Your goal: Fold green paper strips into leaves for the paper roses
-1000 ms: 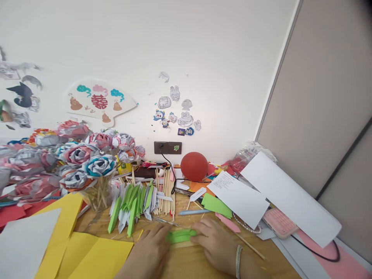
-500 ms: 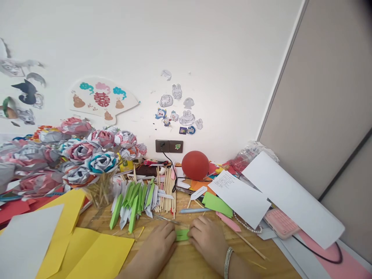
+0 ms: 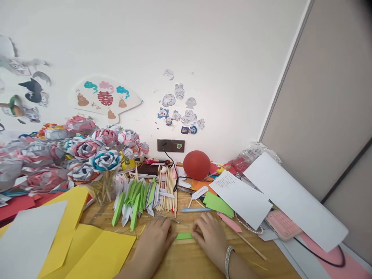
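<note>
A narrow strip of green paper [image 3: 184, 236] lies flat on the wooden table between my hands. At its left end, my left hand [image 3: 158, 238] is closed, thumb and fingers pinching the paper. My right hand [image 3: 209, 234], with a beaded bracelet at the wrist, pinches the right end in the same way. Both ends of the strip are hidden under my fingers. Beyond my left hand lies a pile of folded green and white paper pieces [image 3: 135, 201]. A pale blue pen [image 3: 195, 210] rests just past my right hand.
Paper roses [image 3: 106, 159] on sticks crowd the left side. Yellow sheets [image 3: 95, 252] cover the front left. Wooden sticks [image 3: 167, 190], a red balloon [image 3: 197, 164] and green sheets [image 3: 217, 205] stand or lie farther back. White paper [image 3: 240, 197] and a pink keypad-like object [image 3: 283, 224] are at right.
The green strip looks narrower front to back than before. My right hand has shifted slightly right, showing more of the strip's length. The whole view has moved a little.
</note>
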A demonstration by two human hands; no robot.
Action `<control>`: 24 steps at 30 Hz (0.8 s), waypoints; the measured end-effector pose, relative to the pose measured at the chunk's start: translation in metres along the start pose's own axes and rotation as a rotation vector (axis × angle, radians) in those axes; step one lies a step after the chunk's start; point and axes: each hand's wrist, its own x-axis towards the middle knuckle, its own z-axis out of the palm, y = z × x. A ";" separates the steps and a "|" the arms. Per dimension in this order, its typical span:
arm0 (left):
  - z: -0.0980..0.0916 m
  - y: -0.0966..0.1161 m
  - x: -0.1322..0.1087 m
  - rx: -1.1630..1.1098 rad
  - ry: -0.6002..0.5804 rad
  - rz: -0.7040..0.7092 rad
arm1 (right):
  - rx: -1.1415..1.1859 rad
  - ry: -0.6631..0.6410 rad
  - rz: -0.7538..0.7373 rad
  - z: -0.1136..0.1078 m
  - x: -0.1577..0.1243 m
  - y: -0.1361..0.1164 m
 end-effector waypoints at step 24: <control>0.028 -0.005 -0.016 -0.046 0.378 0.538 | -0.133 0.027 -0.444 0.027 -0.009 0.005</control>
